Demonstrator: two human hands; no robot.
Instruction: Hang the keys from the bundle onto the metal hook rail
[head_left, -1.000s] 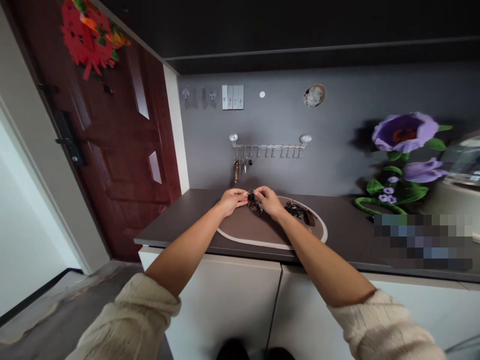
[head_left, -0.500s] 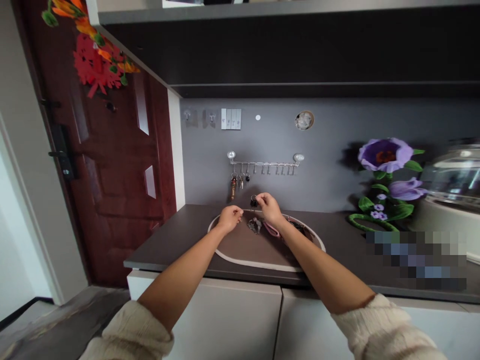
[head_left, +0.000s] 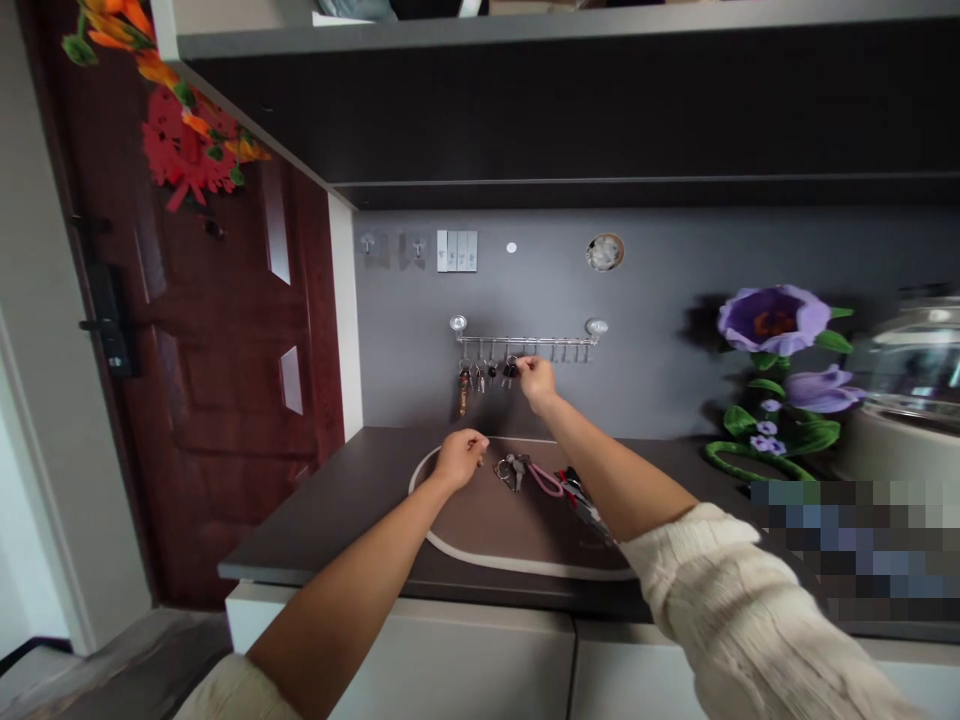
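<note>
My right hand [head_left: 538, 382] is raised to the metal hook rail [head_left: 525, 341] on the wall, its fingers pinching a ring of dark keys [head_left: 510, 370] just under one hook. Whether the ring sits on that hook I cannot tell. To its left hang more keys [head_left: 481, 379] and a brown tag [head_left: 463, 392] with lettering. My left hand [head_left: 460, 459] hovers low over the brown mat [head_left: 487, 525], fingers curled in with nothing visible in them. Loose silver keys [head_left: 514, 470], a pink strap loop [head_left: 545, 478] and a red-and-black bundle [head_left: 576, 490] lie on the mat.
A dark shelf [head_left: 570, 110] overhangs the counter [head_left: 315, 520]. Purple fabric flowers [head_left: 774, 320] and a glass-topped appliance [head_left: 900, 430] stand on the right. At the left is a dark red door [head_left: 225, 420]. Two small wall hooks [head_left: 418, 246] sit above the rail.
My right hand has risen with the dark keys from just above the mat to the rail. My left hand has stayed nearly in place. The view has shifted slightly.
</note>
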